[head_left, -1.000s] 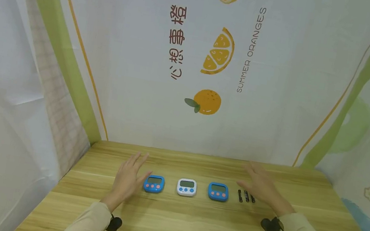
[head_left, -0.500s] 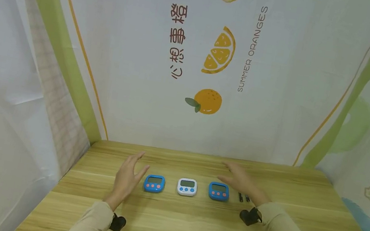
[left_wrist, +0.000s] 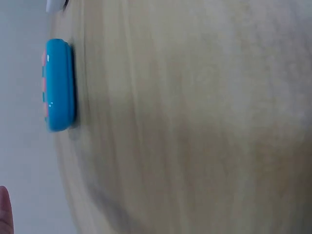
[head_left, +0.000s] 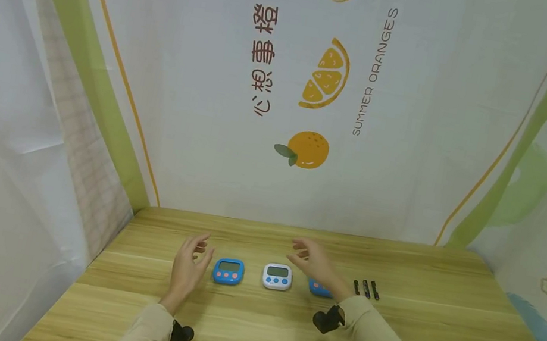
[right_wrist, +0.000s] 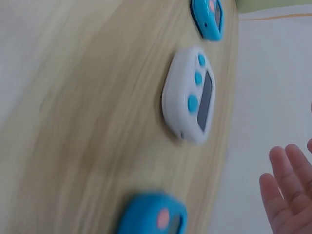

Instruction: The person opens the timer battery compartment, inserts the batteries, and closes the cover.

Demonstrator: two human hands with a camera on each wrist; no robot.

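Three small digital timers lie in a row on the wooden table. My left hand (head_left: 188, 268) hovers just left of the left blue timer (head_left: 228, 271), its fingers loosely bent around nothing. In the middle lies the white timer (head_left: 277, 277) with blue buttons. Above and to the right of it is my right hand (head_left: 315, 262), fingers relaxed and holding nothing. My right wrist partly covers the right blue timer (head_left: 320, 289). The right wrist view shows the white timer (right_wrist: 187, 95) between the two blue ones, with my fingertips (right_wrist: 280, 158) apart from them.
Several small dark cylinders, apparently batteries (head_left: 366, 288), lie to the right of the timers. The wooden table (head_left: 246, 335) ends at a white cloth backdrop (head_left: 197, 170) printed with oranges. Cloth also hangs along both sides.
My right hand has moved left, from over the dark cylinders to beside the white timer, uncovering the cylinders. My left hand's fingers have bent a little, staying near the left blue timer.
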